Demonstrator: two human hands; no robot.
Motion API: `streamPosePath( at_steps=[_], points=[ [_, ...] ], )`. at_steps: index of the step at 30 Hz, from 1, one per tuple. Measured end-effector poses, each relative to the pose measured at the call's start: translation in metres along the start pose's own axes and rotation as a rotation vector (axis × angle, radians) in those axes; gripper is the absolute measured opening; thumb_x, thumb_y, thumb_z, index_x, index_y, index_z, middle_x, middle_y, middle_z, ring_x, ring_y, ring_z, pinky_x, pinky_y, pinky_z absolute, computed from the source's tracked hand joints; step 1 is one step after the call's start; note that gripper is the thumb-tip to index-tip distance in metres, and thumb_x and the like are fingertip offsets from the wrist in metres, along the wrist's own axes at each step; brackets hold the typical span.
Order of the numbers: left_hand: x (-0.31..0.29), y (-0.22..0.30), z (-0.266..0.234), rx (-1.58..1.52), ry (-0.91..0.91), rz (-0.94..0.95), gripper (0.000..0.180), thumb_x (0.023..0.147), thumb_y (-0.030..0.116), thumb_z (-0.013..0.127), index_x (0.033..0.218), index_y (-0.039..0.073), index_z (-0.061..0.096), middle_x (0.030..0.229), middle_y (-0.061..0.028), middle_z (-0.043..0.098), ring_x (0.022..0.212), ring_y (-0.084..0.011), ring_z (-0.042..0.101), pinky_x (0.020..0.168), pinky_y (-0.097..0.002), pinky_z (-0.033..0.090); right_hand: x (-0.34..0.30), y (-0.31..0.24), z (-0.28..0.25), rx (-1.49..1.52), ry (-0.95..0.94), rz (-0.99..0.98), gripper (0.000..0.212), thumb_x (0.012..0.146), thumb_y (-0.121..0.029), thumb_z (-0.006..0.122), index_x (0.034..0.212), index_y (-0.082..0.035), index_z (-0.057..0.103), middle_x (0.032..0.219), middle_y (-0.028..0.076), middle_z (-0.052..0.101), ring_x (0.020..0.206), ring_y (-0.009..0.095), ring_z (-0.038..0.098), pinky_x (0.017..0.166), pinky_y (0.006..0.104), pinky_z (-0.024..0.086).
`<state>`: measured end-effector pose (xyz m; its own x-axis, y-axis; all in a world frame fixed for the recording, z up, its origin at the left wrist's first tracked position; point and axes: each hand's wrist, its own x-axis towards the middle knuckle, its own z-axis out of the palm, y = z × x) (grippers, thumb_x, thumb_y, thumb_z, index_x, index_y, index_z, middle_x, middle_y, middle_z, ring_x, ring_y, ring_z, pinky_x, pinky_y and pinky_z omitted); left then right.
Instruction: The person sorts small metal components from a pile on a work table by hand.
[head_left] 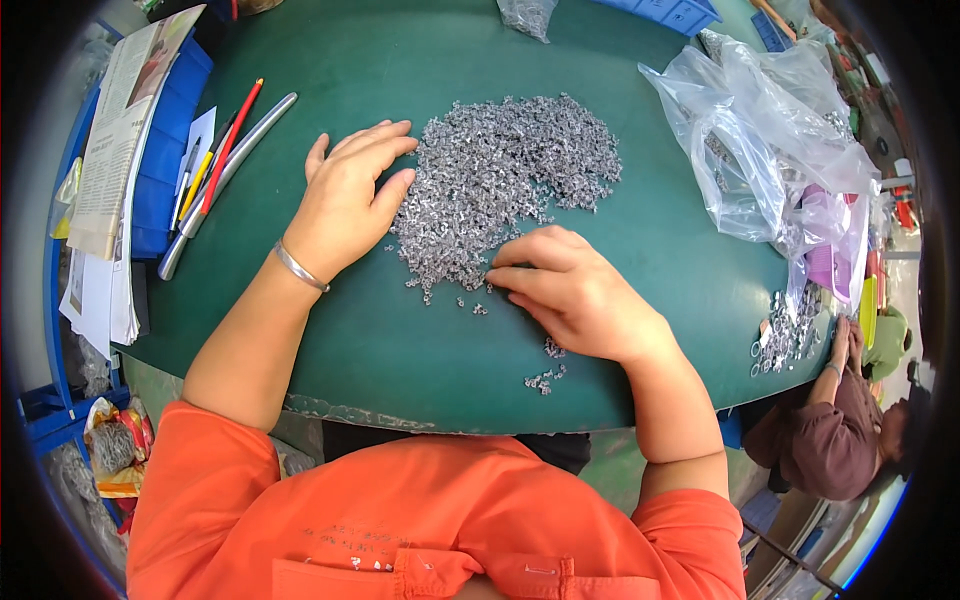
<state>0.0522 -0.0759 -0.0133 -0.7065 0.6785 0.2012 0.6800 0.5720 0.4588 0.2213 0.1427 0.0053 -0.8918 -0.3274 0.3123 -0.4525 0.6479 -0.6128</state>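
Observation:
A wide heap of small silvery metal parts [510,165] lies on the green tabletop [420,375]. My left hand [352,190] rests along the heap's left edge, its fingers stretched out and the thumb apart, holding nothing. At the heap's lower right edge is my right hand [565,285], with fingers curled and tips drawn together against the parts. Whatever lies between those fingertips is too small to make out. A little cluster of loose parts [545,380] sits below my right hand, nearer the table's front edge, apart from the heap.
Clear plastic bags [735,150] and scattered metal rings [785,335] lie on the right, near a co-worker's hands [848,343]. Pens [222,150] and a silver ruler-like bar [232,172] are on the left, beside a blue bin [172,150] with newspaper [125,120].

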Motion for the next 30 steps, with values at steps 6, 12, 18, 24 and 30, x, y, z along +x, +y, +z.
streamPosePath(
  at_steps=[6,12,18,24,30],
  points=[
    [-0.002,-0.003,0.000,-0.008,0.013,-0.003,0.030,0.096,0.019,0.064,0.125,0.010,0.068,0.142,-0.0074,0.061,0.137,-0.0265,0.052,0.119,-0.0599,0.023,-0.014,0.009,-0.015,0.084,0.137,0.218,0.016,0.081,0.004,0.071,0.096,-0.002,0.072,0.097,0.010,0.067,0.089,0.030,0.064,0.077,0.0385,0.054],
    [-0.002,-0.004,0.000,0.005,0.016,0.006,0.031,0.096,0.019,0.065,0.126,0.010,0.068,0.143,-0.0076,0.061,0.138,-0.0263,0.052,0.119,-0.0596,0.023,-0.020,0.015,-0.025,0.038,0.154,0.271,0.014,0.082,0.004,0.070,0.095,-0.003,0.071,0.090,0.010,0.066,0.085,0.030,0.064,0.073,0.0385,0.053],
    [-0.002,-0.006,0.002,0.008,0.024,0.014,0.030,0.096,0.019,0.065,0.125,0.010,0.068,0.142,-0.0072,0.062,0.137,-0.0262,0.052,0.118,-0.0600,0.025,-0.012,0.009,-0.013,0.017,0.086,0.155,0.021,0.079,0.006,0.072,0.098,-0.004,0.073,0.090,0.008,0.065,0.086,0.026,0.062,0.073,0.0345,0.052],
    [-0.001,-0.004,0.001,0.010,0.032,0.021,0.030,0.096,0.019,0.065,0.125,0.011,0.068,0.141,-0.0066,0.062,0.136,-0.0260,0.053,0.118,-0.0606,0.025,-0.016,0.015,-0.013,-0.008,0.074,0.181,0.020,0.078,0.002,0.076,0.097,-0.004,0.073,0.089,0.008,0.062,0.086,0.027,0.059,0.077,0.0383,0.049],
    [-0.002,-0.004,0.001,-0.002,0.038,0.017,0.029,0.096,0.019,0.064,0.123,0.010,0.068,0.140,-0.0074,0.063,0.136,-0.0262,0.053,0.118,-0.0611,0.024,-0.008,0.009,-0.010,-0.087,0.010,0.140,0.016,0.077,0.002,0.077,0.091,-0.004,0.072,0.089,0.008,0.064,0.084,0.027,0.061,0.073,0.0372,0.050]
  ],
)
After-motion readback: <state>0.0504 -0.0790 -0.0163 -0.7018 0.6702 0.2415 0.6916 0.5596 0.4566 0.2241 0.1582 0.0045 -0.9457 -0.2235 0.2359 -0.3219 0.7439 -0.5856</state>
